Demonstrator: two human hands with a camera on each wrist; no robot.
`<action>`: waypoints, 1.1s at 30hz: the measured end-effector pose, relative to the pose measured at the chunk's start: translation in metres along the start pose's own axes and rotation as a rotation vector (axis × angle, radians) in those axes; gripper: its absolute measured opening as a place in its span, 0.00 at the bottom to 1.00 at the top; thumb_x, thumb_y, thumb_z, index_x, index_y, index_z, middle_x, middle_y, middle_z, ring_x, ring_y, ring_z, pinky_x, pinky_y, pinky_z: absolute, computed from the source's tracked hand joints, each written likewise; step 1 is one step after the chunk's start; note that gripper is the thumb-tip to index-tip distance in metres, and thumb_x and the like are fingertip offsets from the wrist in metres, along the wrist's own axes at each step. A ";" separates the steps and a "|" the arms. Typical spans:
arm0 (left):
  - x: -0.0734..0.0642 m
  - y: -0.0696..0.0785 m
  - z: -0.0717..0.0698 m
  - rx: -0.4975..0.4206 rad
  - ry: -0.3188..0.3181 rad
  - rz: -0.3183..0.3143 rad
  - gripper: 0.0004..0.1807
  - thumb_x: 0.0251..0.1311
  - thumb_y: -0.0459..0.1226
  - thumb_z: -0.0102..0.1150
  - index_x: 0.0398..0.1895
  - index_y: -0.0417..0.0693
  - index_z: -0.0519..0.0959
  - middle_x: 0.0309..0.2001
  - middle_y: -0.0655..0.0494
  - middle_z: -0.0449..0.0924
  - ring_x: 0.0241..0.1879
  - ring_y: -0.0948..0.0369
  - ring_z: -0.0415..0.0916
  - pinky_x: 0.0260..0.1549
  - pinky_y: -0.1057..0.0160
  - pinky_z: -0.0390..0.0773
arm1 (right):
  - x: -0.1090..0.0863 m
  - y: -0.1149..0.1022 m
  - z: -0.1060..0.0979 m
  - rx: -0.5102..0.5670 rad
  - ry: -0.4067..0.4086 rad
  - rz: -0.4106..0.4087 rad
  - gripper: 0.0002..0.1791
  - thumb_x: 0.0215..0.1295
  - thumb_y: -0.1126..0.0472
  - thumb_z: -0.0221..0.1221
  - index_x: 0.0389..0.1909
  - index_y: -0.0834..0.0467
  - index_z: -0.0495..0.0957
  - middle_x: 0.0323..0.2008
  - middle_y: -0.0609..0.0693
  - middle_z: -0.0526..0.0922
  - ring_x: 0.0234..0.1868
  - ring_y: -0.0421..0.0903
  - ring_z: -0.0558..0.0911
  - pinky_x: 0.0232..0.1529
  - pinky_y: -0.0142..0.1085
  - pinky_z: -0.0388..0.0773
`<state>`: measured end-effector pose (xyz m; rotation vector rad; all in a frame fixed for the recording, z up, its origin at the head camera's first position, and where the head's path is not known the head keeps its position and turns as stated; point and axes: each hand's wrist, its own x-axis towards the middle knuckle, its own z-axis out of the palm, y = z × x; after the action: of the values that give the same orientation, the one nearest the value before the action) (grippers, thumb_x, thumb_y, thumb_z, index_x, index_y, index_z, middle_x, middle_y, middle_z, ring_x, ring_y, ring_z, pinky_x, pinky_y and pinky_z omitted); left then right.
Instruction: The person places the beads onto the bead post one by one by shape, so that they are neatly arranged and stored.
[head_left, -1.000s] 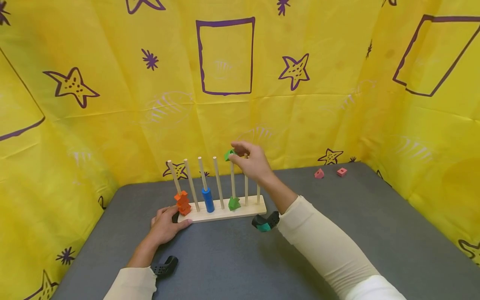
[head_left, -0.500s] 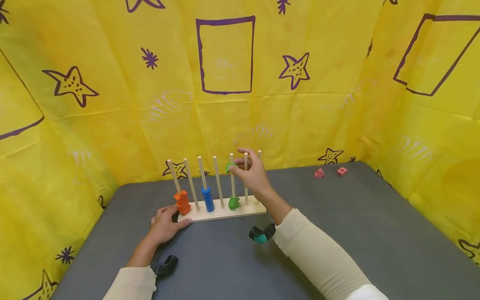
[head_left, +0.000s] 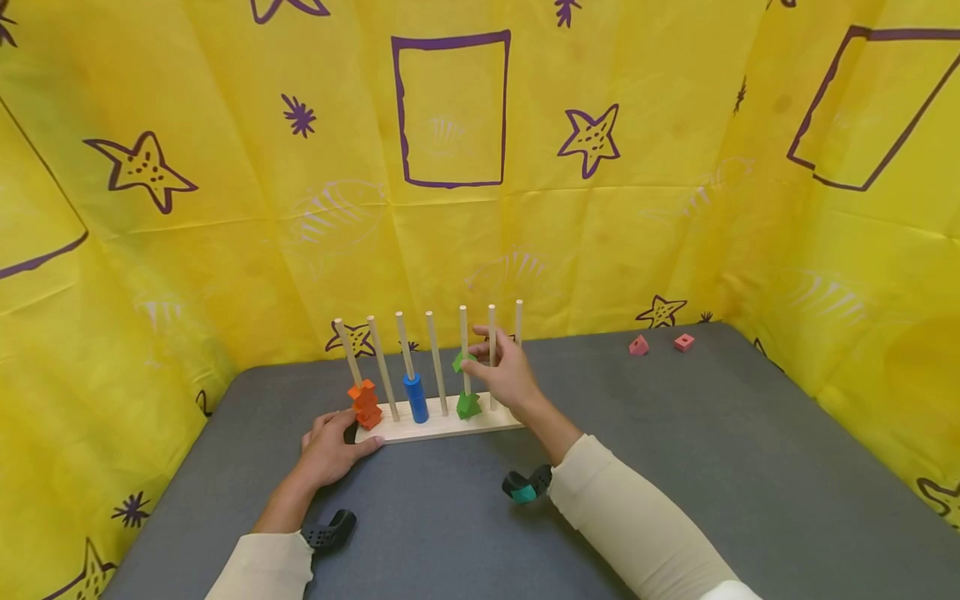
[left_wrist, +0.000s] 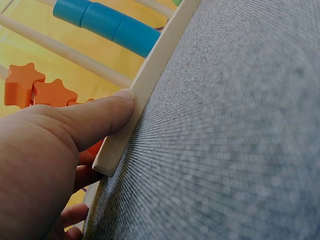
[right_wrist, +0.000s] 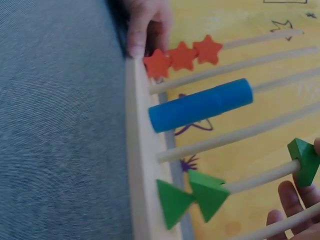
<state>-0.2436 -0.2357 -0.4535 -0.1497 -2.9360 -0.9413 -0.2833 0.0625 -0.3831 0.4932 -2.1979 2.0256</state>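
My right hand (head_left: pixel 510 375) pinches a green triangular block (head_left: pixel 459 363) threaded on a wooden peg (head_left: pixel 464 329), partway up. Below it on that peg sit two more green triangular blocks (right_wrist: pixel 206 194), tilted differently. My left hand (head_left: pixel 330 454) grips the left end of the wooden pegboard (head_left: pixel 442 430), thumb along its front edge and fingers behind. Beside that hand, three orange star blocks (right_wrist: pixel 182 55) are stacked on the leftmost peg. Three blue cylinder blocks (left_wrist: pixel 102 22) fill the lower part of the third peg. In the right wrist view, the right fingertips are partly cut off.
A pink triangular block (head_left: pixel 638 346) and a pink square block (head_left: pixel 683 342) lie at the back right of the grey table (head_left: pixel 675 467). Behind the table hangs a yellow patterned cloth (head_left: pixel 322 275). Several upright pegs surround the right hand.
My right hand has lowered the green triangular block from the peg's top to about halfway down. The left hand has stayed on the pegboard.
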 end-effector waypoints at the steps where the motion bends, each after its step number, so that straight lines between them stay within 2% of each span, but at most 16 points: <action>1: 0.000 0.000 0.000 -0.001 -0.001 -0.001 0.41 0.55 0.53 0.67 0.65 0.35 0.68 0.61 0.33 0.68 0.64 0.38 0.50 0.55 0.35 0.45 | -0.001 0.003 0.000 -0.009 -0.004 -0.002 0.29 0.60 0.67 0.65 0.63 0.58 0.69 0.43 0.53 0.80 0.47 0.51 0.77 0.51 0.46 0.73; 7: -0.001 0.001 0.000 -0.001 -0.009 -0.012 0.41 0.55 0.53 0.67 0.65 0.35 0.68 0.61 0.33 0.68 0.64 0.38 0.49 0.55 0.35 0.45 | -0.004 0.016 0.000 -0.049 -0.026 0.003 0.29 0.60 0.68 0.65 0.63 0.60 0.69 0.44 0.55 0.81 0.47 0.52 0.78 0.48 0.45 0.74; 13: -0.001 0.001 0.000 -0.002 -0.009 -0.019 0.41 0.55 0.53 0.67 0.65 0.35 0.68 0.61 0.33 0.67 0.64 0.38 0.49 0.55 0.36 0.45 | -0.005 0.028 0.000 -0.043 -0.042 0.007 0.31 0.60 0.70 0.65 0.64 0.63 0.67 0.44 0.59 0.81 0.49 0.57 0.78 0.47 0.47 0.75; 20: -0.002 0.001 -0.001 -0.002 -0.013 -0.017 0.41 0.55 0.53 0.67 0.66 0.36 0.68 0.61 0.33 0.68 0.64 0.38 0.50 0.54 0.36 0.46 | -0.008 0.034 0.001 -0.099 -0.047 0.029 0.31 0.59 0.69 0.65 0.64 0.63 0.68 0.43 0.55 0.82 0.49 0.53 0.79 0.50 0.48 0.73; 25: -0.002 0.001 -0.001 0.002 -0.011 -0.008 0.41 0.56 0.53 0.67 0.65 0.36 0.69 0.61 0.33 0.68 0.64 0.38 0.50 0.54 0.35 0.46 | -0.010 0.038 0.001 -0.097 -0.053 0.035 0.31 0.59 0.70 0.65 0.64 0.64 0.67 0.44 0.57 0.82 0.50 0.55 0.79 0.51 0.49 0.73; 33: -0.002 0.001 -0.001 0.002 -0.008 -0.006 0.41 0.56 0.53 0.66 0.65 0.36 0.68 0.61 0.33 0.68 0.64 0.38 0.50 0.54 0.35 0.46 | -0.026 -0.001 -0.004 -0.060 -0.108 0.050 0.32 0.61 0.73 0.60 0.66 0.67 0.62 0.50 0.67 0.79 0.56 0.62 0.75 0.51 0.48 0.73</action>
<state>-0.2411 -0.2360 -0.4526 -0.1455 -2.9467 -0.9404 -0.2586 0.0706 -0.3897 0.5586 -2.3482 1.9943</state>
